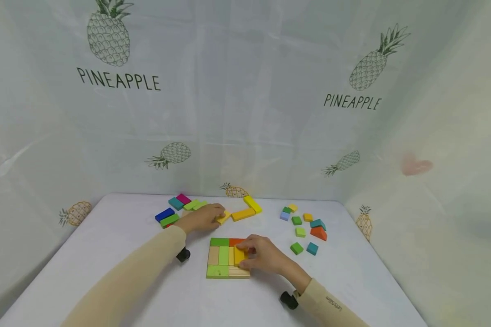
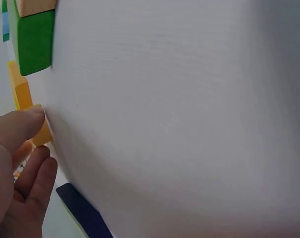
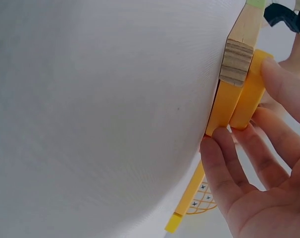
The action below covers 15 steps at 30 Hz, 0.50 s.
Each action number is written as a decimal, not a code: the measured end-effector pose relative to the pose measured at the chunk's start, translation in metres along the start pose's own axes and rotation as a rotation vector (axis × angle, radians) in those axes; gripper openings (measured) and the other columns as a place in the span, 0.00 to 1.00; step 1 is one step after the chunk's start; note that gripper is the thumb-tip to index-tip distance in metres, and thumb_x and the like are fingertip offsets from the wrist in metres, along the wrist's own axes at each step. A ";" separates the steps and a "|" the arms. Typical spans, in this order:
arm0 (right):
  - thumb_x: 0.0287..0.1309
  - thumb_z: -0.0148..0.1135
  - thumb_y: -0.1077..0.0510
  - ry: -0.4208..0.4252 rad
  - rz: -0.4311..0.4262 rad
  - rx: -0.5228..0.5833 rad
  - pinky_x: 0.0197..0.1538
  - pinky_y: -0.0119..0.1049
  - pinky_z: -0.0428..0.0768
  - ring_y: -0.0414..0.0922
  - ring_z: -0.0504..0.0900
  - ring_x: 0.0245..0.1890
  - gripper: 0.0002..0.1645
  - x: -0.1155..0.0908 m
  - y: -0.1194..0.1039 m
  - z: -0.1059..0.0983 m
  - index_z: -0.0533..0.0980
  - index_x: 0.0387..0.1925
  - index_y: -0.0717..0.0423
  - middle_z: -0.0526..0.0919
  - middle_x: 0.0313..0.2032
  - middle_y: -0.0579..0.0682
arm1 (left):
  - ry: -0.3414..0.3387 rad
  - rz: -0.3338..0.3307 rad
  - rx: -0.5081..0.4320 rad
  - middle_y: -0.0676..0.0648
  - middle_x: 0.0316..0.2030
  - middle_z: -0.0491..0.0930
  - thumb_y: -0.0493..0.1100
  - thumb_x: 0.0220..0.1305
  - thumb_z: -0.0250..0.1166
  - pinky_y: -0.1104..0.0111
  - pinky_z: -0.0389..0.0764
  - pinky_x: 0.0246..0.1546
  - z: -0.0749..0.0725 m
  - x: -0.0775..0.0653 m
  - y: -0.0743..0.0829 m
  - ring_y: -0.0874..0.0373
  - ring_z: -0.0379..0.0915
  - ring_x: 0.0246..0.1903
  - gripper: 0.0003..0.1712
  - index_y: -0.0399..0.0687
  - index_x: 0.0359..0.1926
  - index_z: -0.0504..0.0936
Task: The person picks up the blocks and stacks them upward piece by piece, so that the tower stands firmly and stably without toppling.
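Observation:
Near the table's far side my left hand pinches a yellow wooden block; in the left wrist view its thumb lies on this yellow block, with fingers on the other side. My right hand grips another yellow block between thumb and fingers. That block lies over a flat square of wooden blocks in green, red, yellow and bare wood. In the right wrist view the gripped yellow block stands against the square's yellow edge block, with fingertips touching that edge. Part of the square is hidden behind the right hand.
Two yellow blocks form an angle at the back. To the left lie several blue, teal, magenta and green blocks. Several small cubes and triangular blocks are scattered to the right. A pineapple-print curtain hangs behind the white table.

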State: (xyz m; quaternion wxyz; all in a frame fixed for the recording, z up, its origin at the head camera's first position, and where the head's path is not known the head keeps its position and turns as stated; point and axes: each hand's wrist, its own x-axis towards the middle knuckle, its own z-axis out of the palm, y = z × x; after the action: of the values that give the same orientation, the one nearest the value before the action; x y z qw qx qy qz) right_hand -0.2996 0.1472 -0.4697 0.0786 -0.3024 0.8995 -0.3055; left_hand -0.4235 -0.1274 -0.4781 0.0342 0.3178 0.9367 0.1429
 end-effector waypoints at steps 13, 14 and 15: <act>0.62 0.79 0.49 -0.010 0.017 0.031 0.45 0.29 0.79 0.44 0.79 0.43 0.30 0.001 0.000 0.001 0.84 0.64 0.51 0.84 0.50 0.40 | -0.024 0.041 -0.007 0.48 0.76 0.69 0.45 0.78 0.66 0.52 0.67 0.76 -0.003 -0.009 0.001 0.49 0.65 0.75 0.32 0.51 0.78 0.71; 0.61 0.79 0.49 -0.009 0.018 0.032 0.45 0.29 0.79 0.44 0.79 0.43 0.30 0.001 -0.001 0.001 0.84 0.64 0.52 0.84 0.50 0.40 | -0.031 0.036 -0.001 0.49 0.77 0.68 0.45 0.78 0.65 0.52 0.66 0.77 -0.003 -0.009 0.001 0.49 0.63 0.76 0.32 0.52 0.79 0.70; 0.61 0.79 0.50 -0.008 0.021 0.035 0.45 0.29 0.79 0.44 0.79 0.43 0.30 0.001 -0.001 0.001 0.84 0.63 0.52 0.84 0.50 0.40 | -0.035 0.031 0.001 0.49 0.77 0.68 0.46 0.78 0.65 0.52 0.66 0.77 -0.003 -0.009 0.001 0.48 0.63 0.76 0.33 0.52 0.79 0.69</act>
State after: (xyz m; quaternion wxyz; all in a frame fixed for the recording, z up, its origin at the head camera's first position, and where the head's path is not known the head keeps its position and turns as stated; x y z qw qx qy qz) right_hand -0.2996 0.1455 -0.4699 0.0908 -0.2926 0.8968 -0.3192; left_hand -0.4167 -0.1328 -0.4752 0.0482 0.3347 0.9310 0.1373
